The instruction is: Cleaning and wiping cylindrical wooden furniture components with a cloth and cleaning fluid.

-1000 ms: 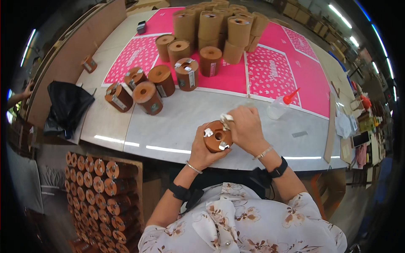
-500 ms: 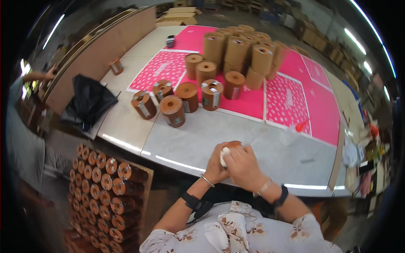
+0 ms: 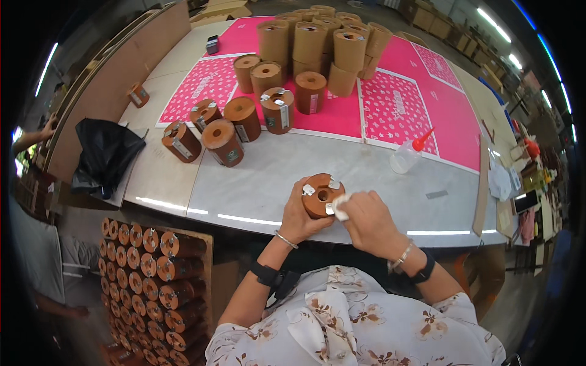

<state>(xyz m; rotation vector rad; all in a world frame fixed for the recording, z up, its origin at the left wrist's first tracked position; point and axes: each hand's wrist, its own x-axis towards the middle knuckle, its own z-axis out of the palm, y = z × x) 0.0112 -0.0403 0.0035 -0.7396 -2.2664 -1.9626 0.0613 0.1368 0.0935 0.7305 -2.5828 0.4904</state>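
My left hand [image 3: 298, 216] is wrapped round the side of a brown cylinder [image 3: 313, 203] with a hole through its middle and silvery metal tabs on its end. That end faces up toward me, above the near edge of the grey table. In my closed right hand [image 3: 373, 227] is a crumpled white cloth [image 3: 340, 210], which meets the cylinder's rim beside one tab. Further off to the left stand similar brown cylinders, among them one with a green mark [image 3: 222, 144] and one with metal tabs on top [image 3: 278, 111].
Tall cardboard-wrapped cylinders [image 3: 310, 39] stand grouped on pink printed sheets [image 3: 400, 116]. A clear squeeze bottle with a red nozzle [image 3: 403, 160] stands to the right. At left are a black plastic bag [image 3: 104, 155] and a stacked rack of brown cylinders [image 3: 155, 287]. Another person's hand [image 3: 47, 131] shows far left.
The cylinder has turned so its tabbed end faces me, and my hands have moved apart on it. The whole view has shifted, with table things now further left and higher.
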